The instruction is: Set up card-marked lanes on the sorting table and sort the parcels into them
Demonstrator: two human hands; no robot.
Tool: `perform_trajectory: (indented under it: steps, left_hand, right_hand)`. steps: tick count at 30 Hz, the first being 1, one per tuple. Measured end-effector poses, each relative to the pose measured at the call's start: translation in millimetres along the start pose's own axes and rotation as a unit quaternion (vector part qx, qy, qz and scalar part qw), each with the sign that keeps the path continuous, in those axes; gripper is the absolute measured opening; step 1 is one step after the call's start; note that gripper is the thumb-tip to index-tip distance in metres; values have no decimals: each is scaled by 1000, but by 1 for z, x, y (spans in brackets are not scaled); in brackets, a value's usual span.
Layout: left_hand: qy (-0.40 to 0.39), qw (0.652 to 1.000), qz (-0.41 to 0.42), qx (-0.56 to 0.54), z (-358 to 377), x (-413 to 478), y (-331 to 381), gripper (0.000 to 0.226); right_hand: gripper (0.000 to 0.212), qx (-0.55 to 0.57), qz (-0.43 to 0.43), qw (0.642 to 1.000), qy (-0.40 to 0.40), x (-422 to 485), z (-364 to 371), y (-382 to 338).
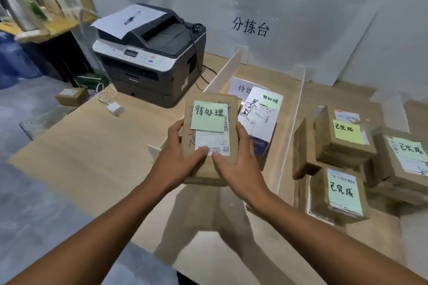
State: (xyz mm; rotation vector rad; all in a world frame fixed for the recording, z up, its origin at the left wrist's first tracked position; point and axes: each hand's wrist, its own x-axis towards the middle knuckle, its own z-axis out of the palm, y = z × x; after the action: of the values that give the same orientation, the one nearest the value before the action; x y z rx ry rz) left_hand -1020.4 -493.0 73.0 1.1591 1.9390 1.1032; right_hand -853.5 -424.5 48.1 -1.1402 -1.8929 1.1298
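Lead: Status pls, how far w/ the sort?

Sorter: Past halfway, my guess. Lanes are up: left divider & right divider, both white, stand on the table. A white card lies at the far end of the lane betw. them. Only 1 card shows; can't tell if the right lane has one.

Lead: Parcel in hand?

Sorter: Brown parcel, green note on top, held over the near end of the middle lane, not yet set down. Left hand & right hand both grip it: fingers curled round its sides, thumbs on the label.

Lead: Counts?

Sorter: Middle lane has 1 white box, note w/ the same characters, just right of the held one. Right of the right divider are 3 brown parcels w/ differently worded notes, bunched close: far parcel, rightmost parcel, near parcel. Poss. a 4th, a plain brown one at their left w/ no note visible. So 3 sure, 4 maybe.

Lead: What's left?

Sorter: Prob. just put this one down in the middle lane, as its note matches the box there. A small box sits past the table's left edge; unclear if it's part of the job. Printer & charger at far left aren't parcels.
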Motion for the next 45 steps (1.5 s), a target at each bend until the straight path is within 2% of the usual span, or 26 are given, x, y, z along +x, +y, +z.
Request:
perform_trajectory:
  steps: [4,8,11,16,25,29,33,38,43,45]
  left_hand:
    - [-52,999,-4,13,-11,60,-19,82]
    - [-107,994,0,16,-24,111,-33,90]
    - [-155,988,-7,16,-30,136,-44,97]
    - [-238,971,-14,23,-31,182,-74,95]
    - [-334,940,-38,53,-10,228,-117,97]
    - [-333,937,-63,82,7,236,-132,93]
    - [-323,940,-42,106,13,237,-143,95]
    - [-322,939,-45,114,16,239,-137,96]
    - [-293,948,-72,107,9,228,-118,85]
    - [-268,956,-9,116,-4,228,-99,76]
  right_hand:
    - [89,3,47,999,24,39,24,10]
    - [89,-10,84,995,45,68,48,14]
    - [89,-14,124,990,59,79,62,17]
    - [90,-37,176,980,87,95,89,32]
    - [91,-22,265,956,127,103,134,73]
    - [91,-36,275,950,141,108,147,94]
    - [94,-75,259,951,149,107,153,106]
    - [95,-61,273,947,155,110,157,107]
    - [90,-90,295,946,97,108,143,86]
    - [82,-130,283,947,72,114,121,59]
